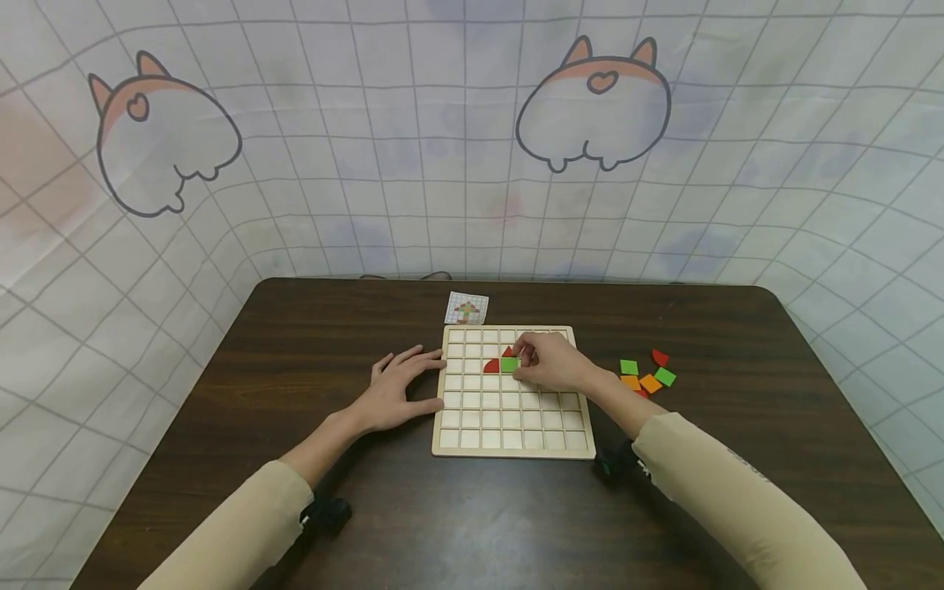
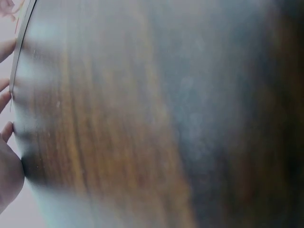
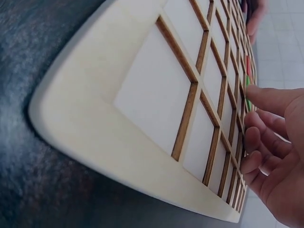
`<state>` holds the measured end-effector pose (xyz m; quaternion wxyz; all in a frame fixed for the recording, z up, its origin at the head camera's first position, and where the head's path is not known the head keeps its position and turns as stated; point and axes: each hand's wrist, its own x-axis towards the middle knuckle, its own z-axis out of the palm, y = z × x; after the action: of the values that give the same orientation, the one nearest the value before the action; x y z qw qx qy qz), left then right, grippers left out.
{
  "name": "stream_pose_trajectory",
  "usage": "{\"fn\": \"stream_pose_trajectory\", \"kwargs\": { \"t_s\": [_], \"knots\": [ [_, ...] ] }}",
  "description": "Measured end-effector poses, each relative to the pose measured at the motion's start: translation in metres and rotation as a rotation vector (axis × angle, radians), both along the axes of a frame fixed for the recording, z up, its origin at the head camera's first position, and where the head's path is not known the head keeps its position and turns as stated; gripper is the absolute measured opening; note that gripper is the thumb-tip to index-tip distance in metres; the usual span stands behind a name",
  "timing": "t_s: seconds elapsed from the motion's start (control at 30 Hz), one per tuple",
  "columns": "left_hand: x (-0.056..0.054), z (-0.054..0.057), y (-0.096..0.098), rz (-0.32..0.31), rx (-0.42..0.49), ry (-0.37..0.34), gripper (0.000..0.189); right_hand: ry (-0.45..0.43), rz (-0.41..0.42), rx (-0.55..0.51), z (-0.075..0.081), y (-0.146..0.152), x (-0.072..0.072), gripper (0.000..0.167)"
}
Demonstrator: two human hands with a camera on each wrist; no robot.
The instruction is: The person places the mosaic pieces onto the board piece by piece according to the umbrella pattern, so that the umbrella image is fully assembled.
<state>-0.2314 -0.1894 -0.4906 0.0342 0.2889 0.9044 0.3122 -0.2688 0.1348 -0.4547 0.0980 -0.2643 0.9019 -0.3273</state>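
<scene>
A square wooden grid board [image 1: 472, 456] lies flat on the table. My left hand [image 1: 391, 392] is spread at the board's left edge, its fingertips and thumb touching the rim. Over the upper middle cells is my right hand [image 1: 556, 363], fingers bent and thumb [image 3: 270, 99] low beside a green square tile [image 1: 509, 365]. Whether a piece sits between those fingertips is hidden. Left of the green tile lies a red quarter-round tile [image 1: 492, 366], and above it a red triangular tile [image 1: 507, 351] shows.
A small card [image 1: 467, 309] printed with a coloured grid picture lies behind the board. To the right are loose tiles: a green square [image 1: 628, 367], an orange square [image 1: 651, 383], a red piece [image 1: 660, 358] and several others. A patterned cloth [image 1: 472, 205] stands behind the table.
</scene>
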Motion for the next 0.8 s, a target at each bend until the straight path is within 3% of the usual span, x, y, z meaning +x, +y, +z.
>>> {"fn": "stream_pose_trajectory", "kwargs": {
  "t_s": [0.4,0.8],
  "knots": [
    [0.000,0.004,0.003,0.018,0.032,-0.043,0.066,-0.025,0.020,-0.019,0.010,0.029,0.006,0.020],
    [-0.003,0.007,0.002,0.025,0.028,-0.079,0.068,-0.030,-0.058,-0.014,0.013,0.081,0.011,0.023]
  ]
}}
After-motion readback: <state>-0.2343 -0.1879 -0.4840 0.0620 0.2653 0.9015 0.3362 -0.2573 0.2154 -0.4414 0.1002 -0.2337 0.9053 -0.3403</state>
